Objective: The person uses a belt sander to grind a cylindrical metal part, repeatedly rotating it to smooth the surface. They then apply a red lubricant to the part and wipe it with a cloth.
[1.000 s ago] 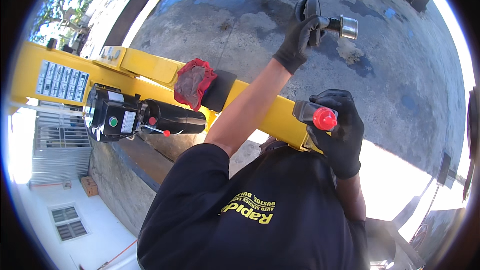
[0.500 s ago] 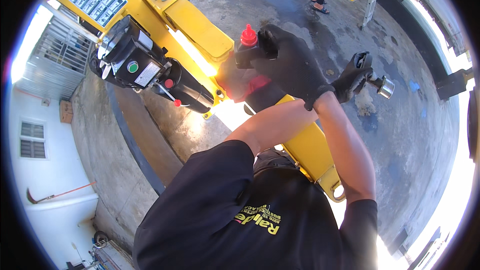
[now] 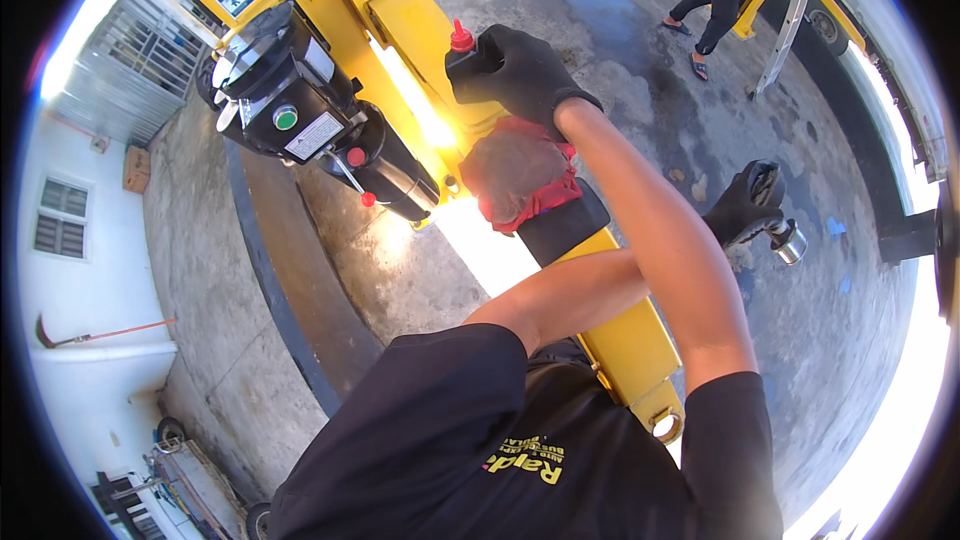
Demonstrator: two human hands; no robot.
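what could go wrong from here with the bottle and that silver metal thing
The right forearm crosses over the left forearm, so the arms might bump and jostle either load. The silver-ended part juts from the left hand, so it could drop to the concrete floor if that grip loosens. The red-capped bottle in the right hand might drip near the cloth if its tip is open, which I can't tell.

Dk btl (image 3: 459, 66) w/ red cap (image 3: 461, 38), red/gry rag (image 3: 518, 176), yel beam (image 3: 634, 354).
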